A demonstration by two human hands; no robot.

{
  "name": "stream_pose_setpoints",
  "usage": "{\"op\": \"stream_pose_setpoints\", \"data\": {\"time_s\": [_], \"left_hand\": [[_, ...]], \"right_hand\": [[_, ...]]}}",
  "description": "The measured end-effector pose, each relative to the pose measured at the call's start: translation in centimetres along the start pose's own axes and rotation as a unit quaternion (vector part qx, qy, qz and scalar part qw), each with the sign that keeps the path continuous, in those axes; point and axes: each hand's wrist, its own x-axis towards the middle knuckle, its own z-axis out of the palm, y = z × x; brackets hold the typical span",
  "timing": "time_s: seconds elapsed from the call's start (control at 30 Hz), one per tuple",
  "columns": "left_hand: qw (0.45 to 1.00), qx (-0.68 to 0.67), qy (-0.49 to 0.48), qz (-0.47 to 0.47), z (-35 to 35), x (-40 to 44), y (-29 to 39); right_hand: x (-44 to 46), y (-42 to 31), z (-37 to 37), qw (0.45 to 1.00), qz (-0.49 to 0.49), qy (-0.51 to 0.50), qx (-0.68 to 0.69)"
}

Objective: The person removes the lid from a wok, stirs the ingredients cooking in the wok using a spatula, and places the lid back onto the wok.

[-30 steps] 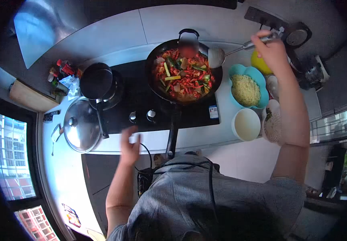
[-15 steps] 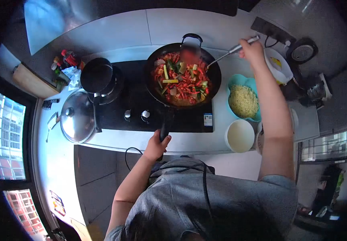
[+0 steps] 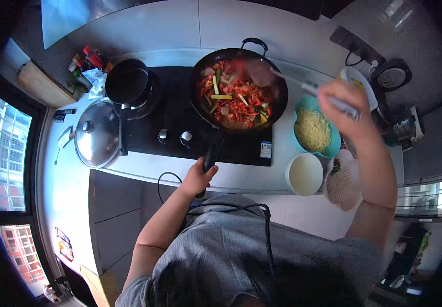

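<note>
A large black wok sits on the black stove, filled with red food and green and yellow vegetable strips. My left hand is wrapped round the wok's long black handle. Over the teal bowl's upper edge, my right hand grips the metal spatula by its handle. The spatula's blurred head is over the upper right part of the food. Below that hand, the teal bowl holds pale yellow noodles.
A small black pot stands on the left burner beside a glass lid. A white bowl and a white colander are near the counter's front right edge. Bottles stand at the back left.
My left hand has come from the open space beside the stove onto the wok handle. The spatula has moved left over the food, and my right hand has come lower.
</note>
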Motion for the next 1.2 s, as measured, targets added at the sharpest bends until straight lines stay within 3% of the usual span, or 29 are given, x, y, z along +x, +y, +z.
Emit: {"op": "stream_pose_setpoints", "data": {"time_s": [0.07, 0.13, 0.17, 0.27, 0.3, 0.37, 0.43, 0.5, 0.53, 0.67, 0.77, 0.8, 0.83, 0.87, 0.93, 1.2], "left_hand": [[1.0, 0.006, -0.001, -0.004, 0.0, 0.1, 0.0], [1.0, 0.0, 0.0, 0.003, 0.0, 0.0, 0.0], [1.0, -0.006, 0.001, 0.009, 0.0, 0.0, -0.1], [1.0, -0.018, 0.003, 0.016, 0.1, -0.1, -0.3], [1.0, -0.023, 0.001, 0.016, 0.1, 0.0, -0.4], [0.999, -0.027, 0.0, 0.017, 0.0, 0.0, -0.4], [1.0, -0.023, -0.001, 0.018, 0.0, -0.1, -0.3], [1.0, -0.021, -0.002, 0.019, -0.1, -0.2, -0.1], [1.0, -0.017, -0.003, 0.016, -0.1, -0.2, 0.0], [1.0, -0.006, -0.007, 0.007, -0.2, -0.2, 0.0], [1.0, -0.004, -0.019, 0.014, -0.3, 0.1, -0.1], [1.0, -0.01, -0.024, 0.012, -0.3, 0.3, -0.3], [0.999, -0.015, -0.028, 0.011, -0.3, 0.4, -0.5], [0.999, -0.02, -0.033, 0.011, -0.3, 0.5, -0.6], [0.999, -0.016, -0.039, 0.009, -0.5, 0.4, -0.3], [0.998, -0.019, -0.066, 0.01, -0.8, 0.7, -0.4]], "right_hand": [[0.4, 3.0, -0.1, 0.999, 0.03, 0.034, -0.02], [0.9, 5.9, 0.0, 0.981, 0.174, 0.061, -0.062], [0.8, 7.6, 0.1, 0.981, 0.172, 0.063, -0.063], [0.1, 13.0, 1.2, 0.945, 0.312, 0.048, 0.089], [-0.2, 14.4, 2.0, 0.945, 0.31, 0.048, 0.09], [-1.4, 16.8, 4.1, 0.858, 0.429, 0.165, 0.231], [-4.0, 20.2, 7.5, 0.736, 0.494, 0.236, 0.398], [-7.1, 22.7, 10.7, 0.668, 0.51, 0.211, 0.499], [-7.2, 22.0, 10.8, 0.669, 0.509, 0.211, 0.499], [-7.3, 16.7, 11.5, 0.717, 0.455, 0.229, 0.476], [-5.0, 10.8, 8.1, 0.885, 0.342, 0.116, 0.295], [-4.4, 8.8, 7.2, 0.883, 0.347, 0.118, 0.293], [-4.0, 6.6, 6.3, 0.959, 0.214, 0.069, 0.171], [-3.6, 4.5, 5.7, 0.996, 0.073, 0.016, 0.042], [-3.0, 0.7, 4.8, 0.999, -0.019, -0.019, 0.04], [-4.8, -9.2, 4.7, 0.965, -0.118, -0.195, -0.127]]}}
